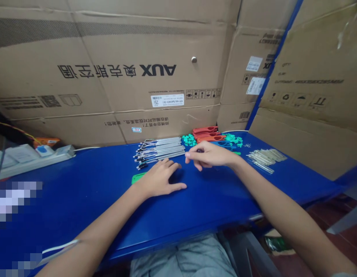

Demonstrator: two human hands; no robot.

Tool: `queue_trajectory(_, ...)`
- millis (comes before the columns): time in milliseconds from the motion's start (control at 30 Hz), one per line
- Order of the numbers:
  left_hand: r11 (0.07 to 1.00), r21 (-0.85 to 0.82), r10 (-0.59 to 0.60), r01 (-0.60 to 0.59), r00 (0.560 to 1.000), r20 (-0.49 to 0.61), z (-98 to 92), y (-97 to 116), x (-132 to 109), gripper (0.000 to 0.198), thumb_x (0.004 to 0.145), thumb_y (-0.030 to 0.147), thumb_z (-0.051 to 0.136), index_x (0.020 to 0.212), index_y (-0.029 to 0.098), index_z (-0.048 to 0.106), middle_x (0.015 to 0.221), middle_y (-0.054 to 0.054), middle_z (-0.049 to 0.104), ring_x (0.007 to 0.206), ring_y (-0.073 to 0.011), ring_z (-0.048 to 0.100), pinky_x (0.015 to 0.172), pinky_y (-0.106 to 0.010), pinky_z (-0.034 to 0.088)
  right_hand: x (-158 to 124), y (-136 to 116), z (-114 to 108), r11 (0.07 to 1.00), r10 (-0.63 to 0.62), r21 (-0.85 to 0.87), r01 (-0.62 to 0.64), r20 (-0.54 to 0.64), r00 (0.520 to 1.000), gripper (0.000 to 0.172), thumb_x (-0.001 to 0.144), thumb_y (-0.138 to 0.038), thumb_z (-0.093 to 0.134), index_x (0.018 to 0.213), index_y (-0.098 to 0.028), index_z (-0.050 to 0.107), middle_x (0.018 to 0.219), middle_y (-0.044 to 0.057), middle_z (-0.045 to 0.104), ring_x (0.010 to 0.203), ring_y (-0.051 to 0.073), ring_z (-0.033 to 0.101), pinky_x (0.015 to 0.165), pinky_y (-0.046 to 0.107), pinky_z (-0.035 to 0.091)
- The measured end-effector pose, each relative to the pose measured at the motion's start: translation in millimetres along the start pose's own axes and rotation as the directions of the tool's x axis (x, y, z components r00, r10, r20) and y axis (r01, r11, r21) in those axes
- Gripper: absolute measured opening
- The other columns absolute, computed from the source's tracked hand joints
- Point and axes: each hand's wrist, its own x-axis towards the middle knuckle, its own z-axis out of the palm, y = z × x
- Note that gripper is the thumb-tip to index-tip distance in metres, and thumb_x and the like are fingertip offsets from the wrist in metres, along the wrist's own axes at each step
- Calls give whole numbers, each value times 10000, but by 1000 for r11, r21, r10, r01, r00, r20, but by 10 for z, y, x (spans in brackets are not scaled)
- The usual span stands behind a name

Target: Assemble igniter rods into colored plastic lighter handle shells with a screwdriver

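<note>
My left hand (158,177) reaches over the blue table with thumb and fingers apart, just in front of a row of thin silvery rods (168,147) with wires and dark ends. Beside its wrist lies a flat green piece (138,177), partly covered by the hand. My right hand (211,154) is raised with its fingers curled in. A small dark spot shows between thumb and forefinger; I cannot tell what it is. Behind this hand are red and orange plastic casings (205,132) and blue ones (224,144), partly hidden.
Small teal parts (189,140) and more teal parts (234,139) flank the casings. Clear plastic pieces (266,157) lie at the right. A white power strip (31,159) with plugs stands at the left. Cardboard panels (109,88) wall off the back and the right side.
</note>
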Motion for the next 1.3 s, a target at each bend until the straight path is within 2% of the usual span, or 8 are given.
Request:
queue_trajectory(100,1000,7,-21,21,1000,-9,-28,-67,-22,349,880,482,561,1060,186,596,1003,-92,622,968,-260,578,858,-390,480,106,79,41,956,15,289,43,-196,981,578,844,-689,452,684,-154,599,518,-2,593,387,83,479,399,216,365)
queue_trajectory(233,993,41,-112,114,993,-40,-144,-217,-84,351,797,508,631,936,187,607,916,-93,603,896,-282,570,768,-394,486,220,187,106,958,-14,255,131,-414,910,643,787,-746,495,576,-147,598,527,8,563,486,85,535,469,203,423)
queue_trajectory(400,986,26,-164,165,986,-12,-173,-351,-144,257,798,424,611,665,205,589,733,-55,565,655,-220,562,592,-334,456,282,327,193,959,-11,247,140,-460,888,576,726,-716,611,604,-155,576,427,-43,479,337,78,474,328,194,336)
queue_trajectory(533,993,-43,-110,109,994,-27,-162,-342,-149,224,849,327,524,683,207,614,772,-50,582,732,-207,577,656,-321,473,350,386,258,925,1,315,214,-563,826,581,685,-742,622,603,-183,486,488,-34,519,449,135,613,393,220,486)
queue_trajectory(733,988,-103,-132,116,976,-174,-216,-267,-145,223,908,322,445,741,199,527,742,-33,559,708,-197,523,632,-322,435,398,402,251,865,40,400,304,-657,753,594,694,-775,576,625,-194,477,514,-36,497,450,128,604,423,244,532)
queue_trajectory(967,982,-178,-120,70,951,-286,-175,-188,-144,217,918,309,433,745,200,506,741,-33,552,724,-193,504,667,-333,430,410,362,333,871,25,401,284,-614,789,621,731,-809,484,642,-196,457,530,-37,480,456,128,602,438,256,536)
queue_trajectory(1167,961,-276,-76,-3,958,-276,-138,-61,-102,222,922,301,469,740,201,549,742,-17,562,738,-176,530,689,-307,458,314,347,395,965,-58,191,182,-519,853,571,833,-678,498,556,-179,479,427,-28,493,308,83,469,306,189,320)
queue_trajectory(1300,941,-337,-179,34,894,-410,-147,-40,-85,198,908,290,488,738,198,530,712,-2,541,678,-158,520,663,-295,441,233,284,377,985,-132,27,171,-517,846,509,907,-539,466,541,-186,448,444,-41,484,335,70,450,390,202,338)
